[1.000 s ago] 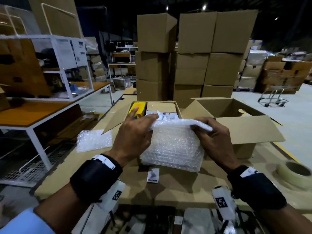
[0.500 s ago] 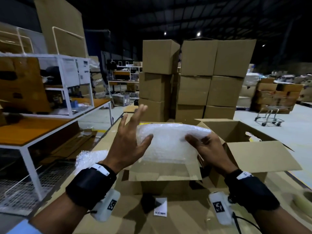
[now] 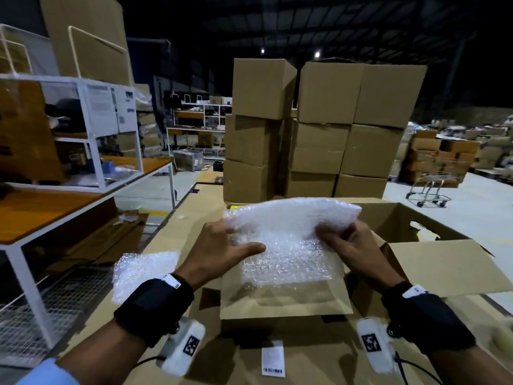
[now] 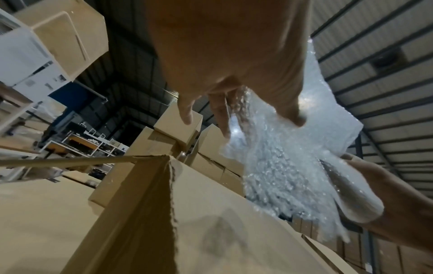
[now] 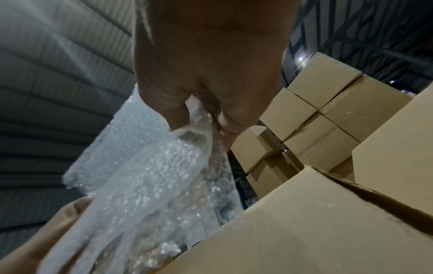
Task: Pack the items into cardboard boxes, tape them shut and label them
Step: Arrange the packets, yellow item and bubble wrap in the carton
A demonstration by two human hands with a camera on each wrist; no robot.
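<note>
I hold a sheet of bubble wrap point(image 3: 288, 232) with both hands above the open cardboard box point(image 3: 286, 301) in front of me. My left hand point(image 3: 230, 243) pinches its left edge, thumb across the front and fingers behind. My right hand point(image 3: 341, 243) pinches the right edge. The sheet's upper part is folded over and tilts away from me across the box opening. In the left wrist view, the bubble wrap point(image 4: 281, 157) hangs from my left hand point(image 4: 234, 74). In the right wrist view, my right hand point(image 5: 211, 74) grips the bubble wrap point(image 5: 145, 176). The sheet hides most of the box's contents.
A second open box point(image 3: 416, 259) stands to the right. Another bubble wrap piece point(image 3: 141, 273) lies on the left of the cardboard-covered table, and a barcode label point(image 3: 273, 358) lies near me. Stacked boxes point(image 3: 319, 129) rise behind. A white-framed bench point(image 3: 83, 190) is to the left.
Both hands have lifted the bubble wrap from in front of the box up over its opening. The sheet now tilts flatter, and my left fingers have closed behind it.
</note>
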